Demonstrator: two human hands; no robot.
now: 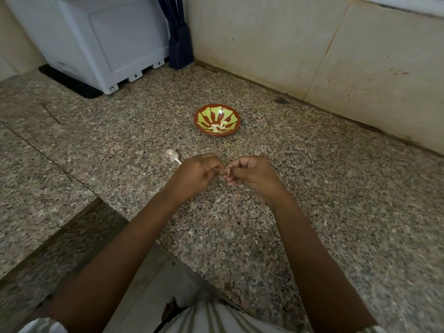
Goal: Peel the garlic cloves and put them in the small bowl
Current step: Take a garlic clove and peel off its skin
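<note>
Reaching forward from a striped shirt (216, 318) at the bottom edge, both bare forearms stretch out over the speckled stone table (312, 188). The left hand (197, 174) and right hand (252, 175) meet just above the table, knuckles up, tips facing each other. The left fingers (213, 168) are curled in and pinch a small pale clove (223, 173). The right fingers (234, 164), also curled, close on it from the other side, thumb on top. Only a sliver of the clove shows between the fingertips, so whether any skin is on it cannot be told.

Just beyond the left hand, a little to its left, a garlic bulb (172, 155) lies on the table with its stalk pointing toward the hand. It is close to the hand but not touching it.

Farther back, near the middle, stands the bowl (197, 121), red-brown with a green pattern. Several pale peeled cloves (218, 127) lie in its bottom. It is well apart from the hands.

At the far left a white appliance (96, 39) sits on a black mat (69, 82). A dark blue object (179, 39) stands in the corner beside it, against the stained cream wall (276, 44).
</note>
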